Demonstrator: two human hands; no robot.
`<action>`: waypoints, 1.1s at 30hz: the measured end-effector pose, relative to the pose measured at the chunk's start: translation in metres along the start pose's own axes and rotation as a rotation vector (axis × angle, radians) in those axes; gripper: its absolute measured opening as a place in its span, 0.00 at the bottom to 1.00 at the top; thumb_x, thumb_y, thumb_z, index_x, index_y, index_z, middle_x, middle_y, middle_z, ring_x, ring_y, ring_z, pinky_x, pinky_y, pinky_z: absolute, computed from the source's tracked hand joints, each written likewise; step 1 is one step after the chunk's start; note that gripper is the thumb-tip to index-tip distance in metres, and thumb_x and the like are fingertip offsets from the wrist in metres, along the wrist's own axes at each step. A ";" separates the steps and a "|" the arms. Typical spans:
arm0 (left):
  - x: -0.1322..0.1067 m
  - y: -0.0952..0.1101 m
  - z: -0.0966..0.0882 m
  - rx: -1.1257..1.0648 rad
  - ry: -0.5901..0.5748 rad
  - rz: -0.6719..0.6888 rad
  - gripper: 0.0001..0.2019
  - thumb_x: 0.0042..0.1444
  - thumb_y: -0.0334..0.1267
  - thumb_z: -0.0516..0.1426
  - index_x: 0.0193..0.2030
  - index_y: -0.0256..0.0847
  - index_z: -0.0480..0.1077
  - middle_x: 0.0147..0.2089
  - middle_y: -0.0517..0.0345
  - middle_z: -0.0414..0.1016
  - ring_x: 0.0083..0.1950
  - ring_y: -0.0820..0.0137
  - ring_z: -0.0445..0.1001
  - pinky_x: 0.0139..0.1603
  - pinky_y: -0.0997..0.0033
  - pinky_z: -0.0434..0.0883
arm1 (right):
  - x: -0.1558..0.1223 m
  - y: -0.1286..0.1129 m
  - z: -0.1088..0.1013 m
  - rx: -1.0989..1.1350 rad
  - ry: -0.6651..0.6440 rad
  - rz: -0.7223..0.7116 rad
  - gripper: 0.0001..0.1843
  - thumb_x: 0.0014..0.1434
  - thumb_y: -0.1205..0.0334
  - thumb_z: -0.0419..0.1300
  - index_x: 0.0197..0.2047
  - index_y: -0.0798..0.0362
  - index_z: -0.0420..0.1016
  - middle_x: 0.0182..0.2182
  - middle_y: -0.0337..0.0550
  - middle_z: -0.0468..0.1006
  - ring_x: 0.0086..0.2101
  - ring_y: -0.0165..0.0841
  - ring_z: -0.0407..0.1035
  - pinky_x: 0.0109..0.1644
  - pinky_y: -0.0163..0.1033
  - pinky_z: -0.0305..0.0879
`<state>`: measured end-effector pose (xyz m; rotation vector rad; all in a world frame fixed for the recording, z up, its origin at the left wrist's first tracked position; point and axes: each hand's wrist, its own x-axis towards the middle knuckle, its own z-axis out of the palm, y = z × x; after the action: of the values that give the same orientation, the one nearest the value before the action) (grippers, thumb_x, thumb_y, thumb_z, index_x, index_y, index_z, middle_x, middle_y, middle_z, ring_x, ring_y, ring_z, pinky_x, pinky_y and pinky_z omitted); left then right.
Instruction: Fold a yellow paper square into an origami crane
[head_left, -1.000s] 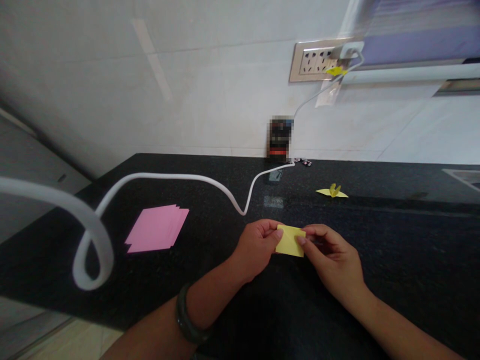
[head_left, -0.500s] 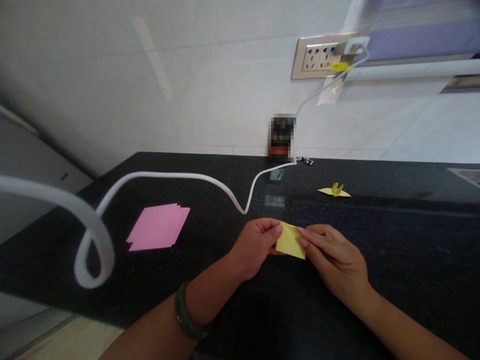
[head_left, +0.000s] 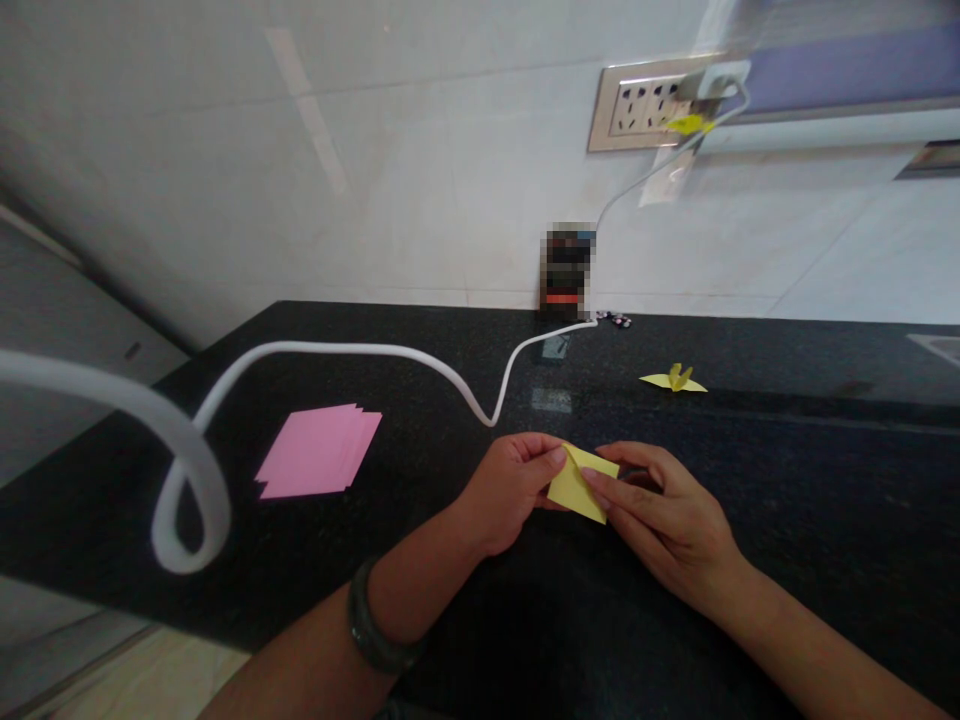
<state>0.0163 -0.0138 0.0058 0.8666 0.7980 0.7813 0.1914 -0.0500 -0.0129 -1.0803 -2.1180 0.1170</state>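
Just above the dark countertop, a folded piece of yellow paper [head_left: 576, 493] is held between both hands. My left hand [head_left: 510, 490] pinches its left corner, thumb on top and fingers beneath. My right hand [head_left: 679, 520] grips the right side, its index finger laid across the face along a crease and its thumb lower down. The underside of the paper is hidden. Farther back on the right stands a small folded yellow paper crane [head_left: 675, 380], its wings spread, touched by neither hand.
Pink paper sheets [head_left: 319, 450] lie stacked on the left of the black countertop [head_left: 420, 390]. A thick white flexible cord [head_left: 375, 350] loops across from the left. By the wall stands a phone-like device [head_left: 568, 270], blurred, wired to the wall socket [head_left: 637, 105].
My right index finger has moved inward across the yellow paper, and more of the paper's upper right edge shows. My left hand keeps its pinch. The view has shifted slightly.
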 end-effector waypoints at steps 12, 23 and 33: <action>0.000 0.001 0.001 0.003 -0.002 -0.008 0.09 0.48 0.37 0.54 0.34 0.33 0.69 0.25 0.59 0.67 0.27 0.76 0.67 0.31 0.71 0.66 | 0.002 -0.002 -0.001 0.020 -0.069 0.022 0.19 0.52 0.69 0.53 0.48 0.48 0.69 0.44 0.49 0.66 0.35 0.33 0.66 0.33 0.38 0.67; -0.003 0.004 0.007 0.101 0.051 0.021 0.10 0.48 0.39 0.54 0.33 0.35 0.68 0.25 0.60 0.66 0.26 0.76 0.66 0.29 0.73 0.66 | 0.001 -0.004 0.000 0.076 0.001 0.030 0.21 0.53 0.69 0.53 0.51 0.46 0.66 0.42 0.46 0.69 0.38 0.34 0.66 0.36 0.38 0.68; -0.002 0.002 0.005 0.121 0.072 0.035 0.09 0.47 0.39 0.54 0.31 0.35 0.68 0.24 0.60 0.66 0.25 0.77 0.64 0.27 0.75 0.63 | 0.004 -0.008 0.000 0.063 0.036 0.036 0.19 0.53 0.69 0.53 0.49 0.47 0.68 0.41 0.46 0.71 0.39 0.35 0.68 0.38 0.39 0.69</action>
<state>0.0195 -0.0166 0.0103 0.9666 0.9027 0.8043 0.1845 -0.0521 -0.0078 -1.0755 -2.0503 0.1791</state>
